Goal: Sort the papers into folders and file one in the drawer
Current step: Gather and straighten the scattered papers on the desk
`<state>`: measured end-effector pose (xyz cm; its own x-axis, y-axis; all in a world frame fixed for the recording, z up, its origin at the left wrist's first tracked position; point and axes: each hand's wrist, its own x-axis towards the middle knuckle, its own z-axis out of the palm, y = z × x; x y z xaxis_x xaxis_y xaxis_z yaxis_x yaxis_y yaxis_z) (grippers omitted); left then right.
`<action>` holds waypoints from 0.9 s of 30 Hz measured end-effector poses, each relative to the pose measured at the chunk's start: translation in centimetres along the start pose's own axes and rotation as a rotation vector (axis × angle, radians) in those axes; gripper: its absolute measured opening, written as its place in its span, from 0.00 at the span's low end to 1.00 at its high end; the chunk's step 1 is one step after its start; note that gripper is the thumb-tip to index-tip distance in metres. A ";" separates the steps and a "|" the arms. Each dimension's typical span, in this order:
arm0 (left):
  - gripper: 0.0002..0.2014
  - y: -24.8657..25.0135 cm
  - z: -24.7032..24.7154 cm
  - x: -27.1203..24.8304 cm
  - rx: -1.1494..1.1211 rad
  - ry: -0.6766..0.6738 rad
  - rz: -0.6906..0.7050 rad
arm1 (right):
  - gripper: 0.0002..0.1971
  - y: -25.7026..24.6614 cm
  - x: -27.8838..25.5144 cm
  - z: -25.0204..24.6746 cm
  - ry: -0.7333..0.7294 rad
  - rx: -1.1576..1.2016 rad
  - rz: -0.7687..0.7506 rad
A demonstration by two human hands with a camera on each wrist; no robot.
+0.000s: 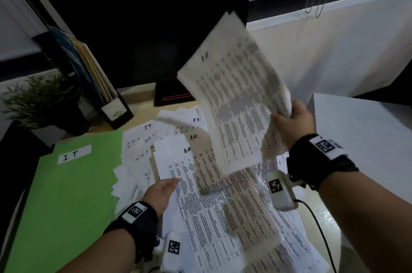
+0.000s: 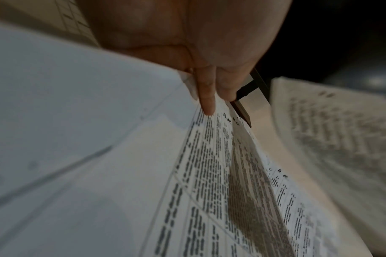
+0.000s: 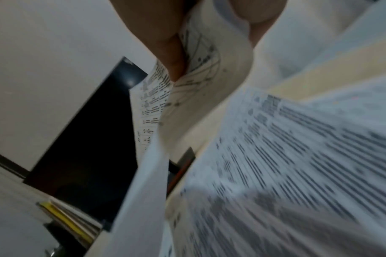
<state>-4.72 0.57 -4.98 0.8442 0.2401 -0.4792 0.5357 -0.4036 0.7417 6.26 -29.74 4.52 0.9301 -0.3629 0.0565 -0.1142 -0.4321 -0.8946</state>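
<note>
1. The right hand point(image 1: 294, 122) is raised above the counter point(image 1: 142, 114) and grips a thin sheaf of printed sheets point(image 1: 236, 94) at its lower right edge; in the right wrist view the thumb point(image 3: 176, 52) presses the paper against the curled fingers.
2. The held sheaf tilts up and away from the right hand toward the dark monitor point(image 1: 147, 34); its print is blurred and unreadable.
3. The left hand point(image 1: 161, 192) lies low, with straight fingers resting on the spread papers point(image 1: 211, 217) that cover the counter below both hands.
4. In the left wrist view the fingertips point(image 2: 207, 102) press down on a printed sheet; the hand clasps nothing.
5. Sheets just beyond the left hand carry handwritten "H.R." marks; sheets farther off carry "IT" marks.
6. A green folder point(image 1: 66, 194) labelled "IT" lies flat on the counter, just to the left of the left hand, touching the edge of the spread papers.
7. Beyond the green folder, a file holder point(image 1: 104, 94) stands with upright folders in it, beside a small potted plant point(image 1: 42, 98).
8. A white surface point(image 1: 365, 138) lies to the right of the right hand.
9. No drawer is identifiable in any view.
</note>
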 end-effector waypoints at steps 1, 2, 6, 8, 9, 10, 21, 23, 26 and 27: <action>0.16 0.0 0.0 0.0 -0.002 -0.001 -0.004 | 0.11 0.9 -0.5 0.7 -0.052 -0.031 0.031; 0.17 0.0 0.0 0.0 -0.015 0.003 -0.004 | 0.13 1.9 -1.1 1.4 -0.107 -0.059 0.077; 0.16 -0.2 0.0 0.0 -0.068 0.012 -0.016 | 0.20 5.8 -4.1 3.9 -0.343 -0.169 0.311; 0.09 -0.4 -0.1 0.1 -0.058 0.006 -0.012 | 0.15 6.8 -5.5 4.6 -0.475 -0.218 0.367; 0.07 -0.4 -0.1 0.1 -0.029 -0.003 -0.005 | 0.13 6.9 -6.0 4.6 -0.545 -0.277 0.361; 0.07 -0.5 -0.1 0.1 0.008 -0.008 0.002 | 0.12 6.9 -6.3 4.6 -0.590 -0.343 0.343; 0.15 -0.3 -0.1 0.0 0.060 0.026 -0.001 | 0.14 6.0 -4.8 3.4 -0.536 -0.692 0.154; 0.15 -0.3 0.1 0.1 0.041 0.039 -0.018 | 0.05 6.0 -4.6 3.3 -0.576 -0.716 0.159; 0.15 -0.2 0.6 -0.1 0.027 0.072 -0.037 | 0.09 6.2 -4.5 3.2 -0.652 -0.755 0.182; 0.15 -0.2 0.8 -0.1 0.028 0.083 -0.038 | 0.08 6.2 -4.5 3.3 -0.674 -0.771 0.174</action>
<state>-4.91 -0.04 -5.46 0.8225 0.3273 -0.4652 0.5676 -0.4173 0.7098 2.49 -28.05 -2.70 0.8544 -0.0368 -0.5184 -0.2375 -0.9149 -0.3265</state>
